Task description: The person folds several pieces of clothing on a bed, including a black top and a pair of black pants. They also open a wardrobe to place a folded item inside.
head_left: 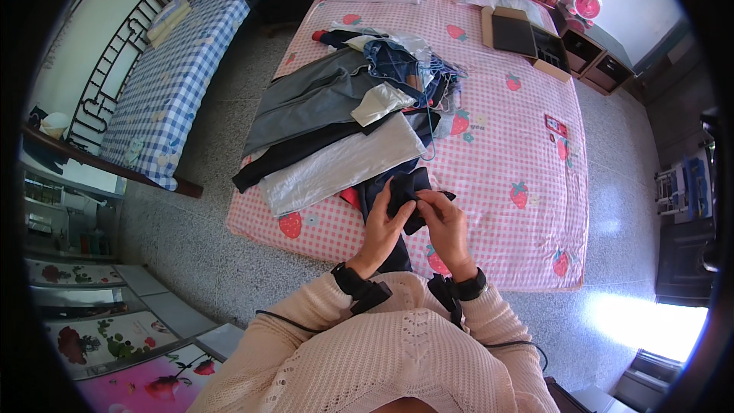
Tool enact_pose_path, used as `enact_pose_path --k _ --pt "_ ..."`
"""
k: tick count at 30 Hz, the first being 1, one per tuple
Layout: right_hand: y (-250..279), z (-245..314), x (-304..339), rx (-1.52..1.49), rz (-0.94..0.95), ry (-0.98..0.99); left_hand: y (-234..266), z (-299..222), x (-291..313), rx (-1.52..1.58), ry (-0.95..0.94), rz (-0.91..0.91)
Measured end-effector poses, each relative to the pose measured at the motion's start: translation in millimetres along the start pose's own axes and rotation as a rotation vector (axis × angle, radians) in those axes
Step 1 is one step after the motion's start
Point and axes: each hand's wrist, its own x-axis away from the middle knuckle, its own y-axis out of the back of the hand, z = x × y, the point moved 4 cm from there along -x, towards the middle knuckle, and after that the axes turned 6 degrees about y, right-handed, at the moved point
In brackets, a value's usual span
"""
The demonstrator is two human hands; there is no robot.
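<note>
Lettering (pixel 477 127) on pink bedspread (pixel 505 241)

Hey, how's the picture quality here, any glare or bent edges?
Head view: glare washes a lower-right patch white beside the grey floor; head view: fisheye distortion bends the edges of the pink checked bedspread, and the corners go black; head view: the held dark cloth shows little detail.

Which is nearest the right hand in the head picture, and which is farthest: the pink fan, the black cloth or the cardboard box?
1. Black cloth: in the right hand.
2. Cardboard box: ahead, toward the right.
3. Pink fan: beyond the box, farther right.
</note>
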Motion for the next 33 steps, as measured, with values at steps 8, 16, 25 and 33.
enact_pose_path --k 8,16,25,33 --pt "-6 10 6 -0.052 0.187 -0.036 8 6 4 0.218 0.266 -0.036" --pt "-15 9 18 -0.453 0.258 -0.127 2 16 0 0.416 0.307 0.035" --pt "-1 0 15 -0.904 0.292 -0.481 5 22 -5 0.485 0.41 -0.056" --pt "27 -4 1 -0.273 0.124 -0.162 -10 26 5 0.902 0.56 0.036"
